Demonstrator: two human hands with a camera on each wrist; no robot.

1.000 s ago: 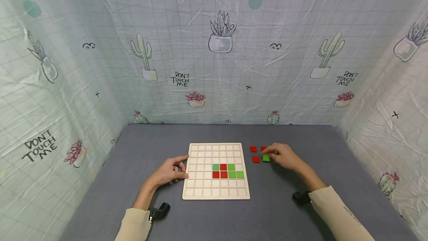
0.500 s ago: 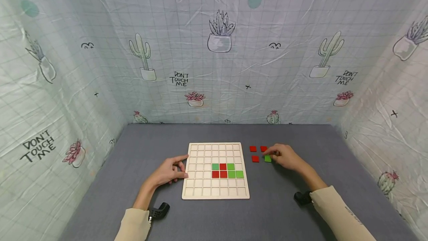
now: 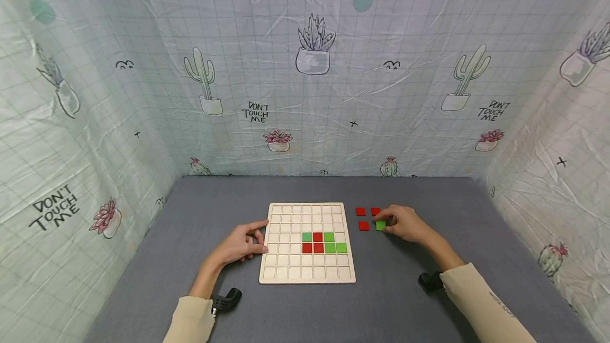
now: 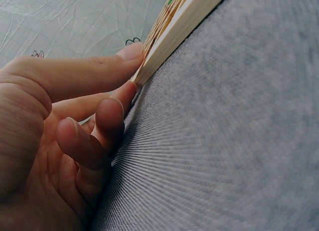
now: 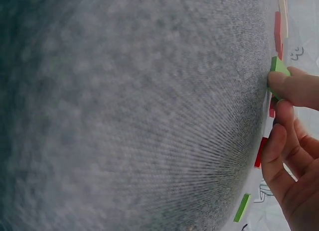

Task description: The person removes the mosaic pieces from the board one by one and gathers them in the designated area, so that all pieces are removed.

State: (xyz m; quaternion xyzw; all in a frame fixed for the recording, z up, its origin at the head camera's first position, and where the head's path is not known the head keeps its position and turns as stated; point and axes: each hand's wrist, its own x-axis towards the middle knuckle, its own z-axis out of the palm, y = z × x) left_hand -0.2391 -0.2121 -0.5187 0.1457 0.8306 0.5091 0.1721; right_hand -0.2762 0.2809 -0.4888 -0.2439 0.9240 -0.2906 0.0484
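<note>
Here, a green tile [image 3: 380, 225] sits in the right hand [image 3: 404, 223] (clamped between thumb and forefinger), beside red tiles [image 3: 364, 226].

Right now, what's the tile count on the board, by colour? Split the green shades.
Red tiles: 3
Bright green tiles: 3
Bluish-green tile: 1
Total on the board: 7
</note>
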